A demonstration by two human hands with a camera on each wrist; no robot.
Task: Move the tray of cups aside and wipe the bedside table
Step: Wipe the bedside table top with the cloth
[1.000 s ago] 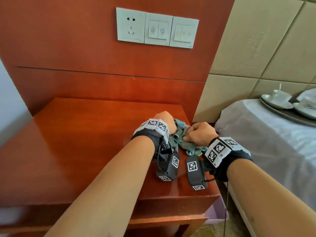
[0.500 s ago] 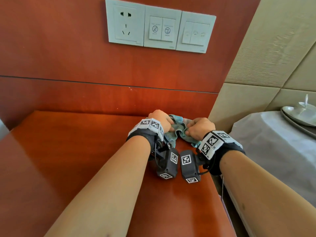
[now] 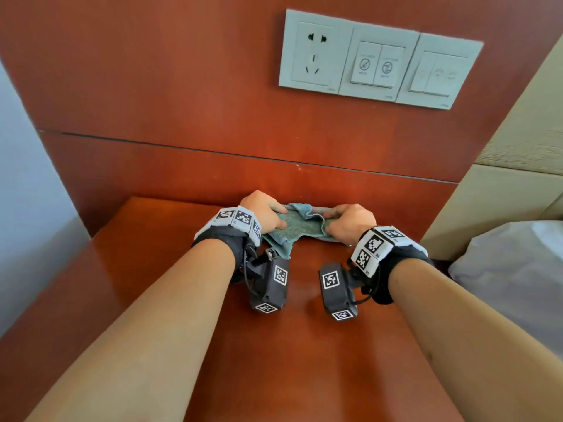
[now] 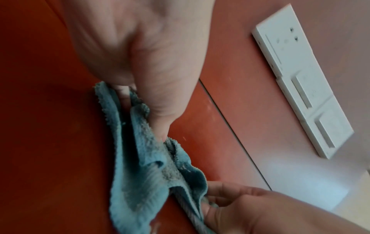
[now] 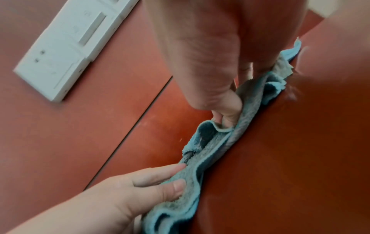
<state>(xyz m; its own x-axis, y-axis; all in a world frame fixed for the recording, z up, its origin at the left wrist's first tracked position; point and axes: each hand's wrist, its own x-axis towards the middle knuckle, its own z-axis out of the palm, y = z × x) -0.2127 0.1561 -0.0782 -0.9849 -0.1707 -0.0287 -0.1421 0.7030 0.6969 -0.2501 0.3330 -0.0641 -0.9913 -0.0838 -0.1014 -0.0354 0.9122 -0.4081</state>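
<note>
A crumpled blue-green cloth (image 3: 300,226) lies on the red-brown bedside table (image 3: 274,345), close to its back edge. My left hand (image 3: 268,216) pinches the cloth's left end and my right hand (image 3: 345,222) pinches its right end, so it is stretched between them. In the left wrist view the thumb and fingers of the left hand (image 4: 140,114) clamp a fold of the cloth (image 4: 140,174). In the right wrist view the right hand (image 5: 226,114) nips the cloth (image 5: 216,147) against the tabletop. The tray of cups is out of view.
A white socket-and-switch plate (image 3: 374,65) sits on the wooden wall panel behind the table. A beige padded headboard (image 3: 502,193) and a bed under a white sheet (image 3: 518,275) are at the right. A grey wall borders the left.
Both hands have slid the cloth toward the table's back edge and pulled apart, stretching it. My head has turned left, so the tray on the bed has left view.
</note>
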